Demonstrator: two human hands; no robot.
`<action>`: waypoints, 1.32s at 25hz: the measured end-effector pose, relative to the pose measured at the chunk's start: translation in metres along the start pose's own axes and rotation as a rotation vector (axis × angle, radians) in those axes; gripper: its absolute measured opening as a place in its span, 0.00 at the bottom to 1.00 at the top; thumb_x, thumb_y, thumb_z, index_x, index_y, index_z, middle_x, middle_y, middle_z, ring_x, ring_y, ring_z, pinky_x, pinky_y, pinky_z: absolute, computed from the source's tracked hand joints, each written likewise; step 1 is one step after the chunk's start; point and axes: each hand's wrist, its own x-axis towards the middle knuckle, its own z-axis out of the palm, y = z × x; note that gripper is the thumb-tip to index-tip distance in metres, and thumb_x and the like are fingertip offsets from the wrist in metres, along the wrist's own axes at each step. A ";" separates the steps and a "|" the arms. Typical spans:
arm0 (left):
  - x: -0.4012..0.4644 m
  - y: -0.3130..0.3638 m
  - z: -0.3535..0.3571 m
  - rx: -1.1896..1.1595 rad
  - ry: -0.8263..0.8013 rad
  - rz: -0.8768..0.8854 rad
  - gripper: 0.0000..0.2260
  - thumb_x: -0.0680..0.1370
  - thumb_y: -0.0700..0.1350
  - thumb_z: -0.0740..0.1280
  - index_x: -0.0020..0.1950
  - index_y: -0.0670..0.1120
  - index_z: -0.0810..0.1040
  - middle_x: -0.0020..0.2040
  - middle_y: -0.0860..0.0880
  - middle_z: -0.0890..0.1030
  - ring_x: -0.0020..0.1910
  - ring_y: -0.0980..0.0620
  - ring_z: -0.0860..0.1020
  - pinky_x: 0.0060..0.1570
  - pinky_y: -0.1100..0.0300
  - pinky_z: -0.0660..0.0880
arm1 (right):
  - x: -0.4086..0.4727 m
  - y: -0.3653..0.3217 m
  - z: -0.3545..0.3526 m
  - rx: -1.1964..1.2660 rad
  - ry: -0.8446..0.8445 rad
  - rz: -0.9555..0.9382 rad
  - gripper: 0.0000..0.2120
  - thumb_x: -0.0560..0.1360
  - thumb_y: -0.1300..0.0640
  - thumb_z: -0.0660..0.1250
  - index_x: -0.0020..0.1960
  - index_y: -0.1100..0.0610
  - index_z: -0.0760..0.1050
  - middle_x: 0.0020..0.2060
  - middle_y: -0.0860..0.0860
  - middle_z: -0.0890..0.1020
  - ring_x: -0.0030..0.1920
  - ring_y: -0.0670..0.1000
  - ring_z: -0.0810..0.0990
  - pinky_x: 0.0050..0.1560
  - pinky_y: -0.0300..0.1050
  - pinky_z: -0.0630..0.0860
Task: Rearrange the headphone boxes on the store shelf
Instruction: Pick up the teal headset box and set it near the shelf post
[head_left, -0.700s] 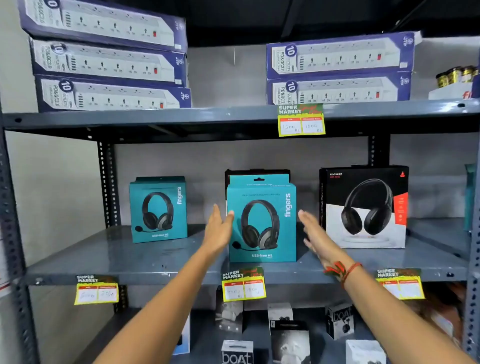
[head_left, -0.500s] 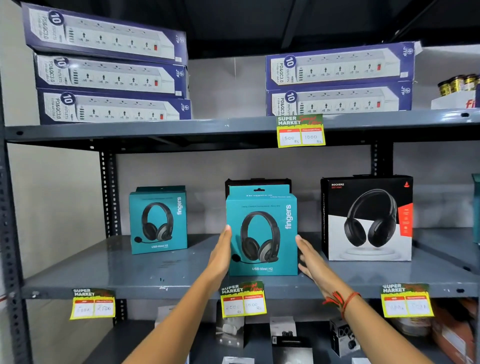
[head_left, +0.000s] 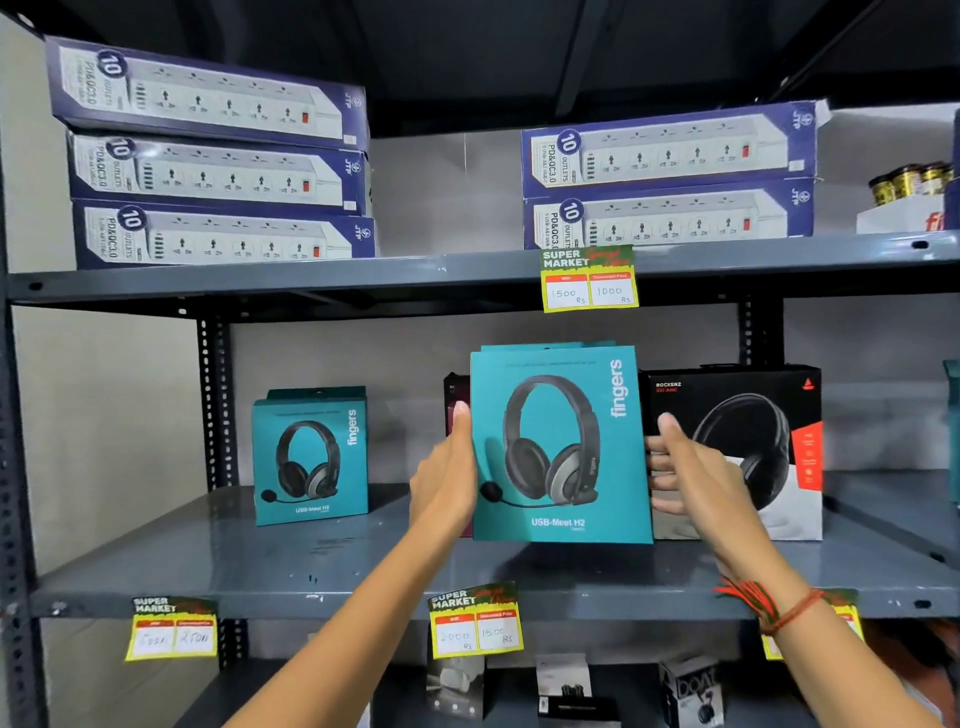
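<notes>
A teal headphone box (head_left: 561, 447) is held up off the grey middle shelf (head_left: 322, 566), pressed between my two hands. My left hand (head_left: 447, 478) grips its left side and my right hand (head_left: 685, 467) grips its right side. Behind it stands a dark box (head_left: 454, 400), mostly hidden. A second, smaller-looking teal headphone box (head_left: 310, 456) stands upright to the left. A black headphone box (head_left: 753, 447) stands upright to the right, just behind my right hand.
Purple power-strip boxes (head_left: 208, 161) and a second stack (head_left: 670, 176) lie on the upper shelf (head_left: 415, 270). Yellow price tags (head_left: 475, 623) hang on the shelf edges. Small boxes (head_left: 691, 691) fill the shelf below. A perforated upright post (head_left: 215, 405) stands left.
Both hands have closed on the sides of the middle teal box and lifted it up and toward me. It now looks larger and covers most of the dark box behind.
</notes>
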 end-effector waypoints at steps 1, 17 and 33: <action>-0.003 0.004 0.001 0.005 0.013 0.007 0.29 0.81 0.65 0.42 0.51 0.49 0.77 0.40 0.55 0.75 0.43 0.54 0.74 0.48 0.56 0.65 | -0.002 -0.003 -0.003 -0.008 0.013 -0.026 0.21 0.81 0.40 0.56 0.56 0.53 0.79 0.45 0.50 0.84 0.45 0.45 0.83 0.38 0.37 0.80; 0.049 -0.103 -0.135 -0.169 0.443 0.049 0.26 0.82 0.63 0.47 0.70 0.57 0.75 0.63 0.51 0.81 0.66 0.45 0.76 0.69 0.45 0.67 | -0.005 0.017 0.212 0.112 -0.492 -0.008 0.09 0.78 0.40 0.57 0.55 0.35 0.73 0.54 0.31 0.77 0.52 0.32 0.76 0.58 0.38 0.73; 0.144 -0.216 -0.200 -0.314 0.372 -0.159 0.41 0.70 0.78 0.48 0.71 0.56 0.75 0.68 0.46 0.79 0.66 0.43 0.76 0.70 0.39 0.69 | 0.029 0.057 0.357 -0.010 -0.611 0.197 0.08 0.82 0.43 0.56 0.59 0.36 0.60 0.47 0.29 0.70 0.48 0.34 0.74 0.65 0.41 0.69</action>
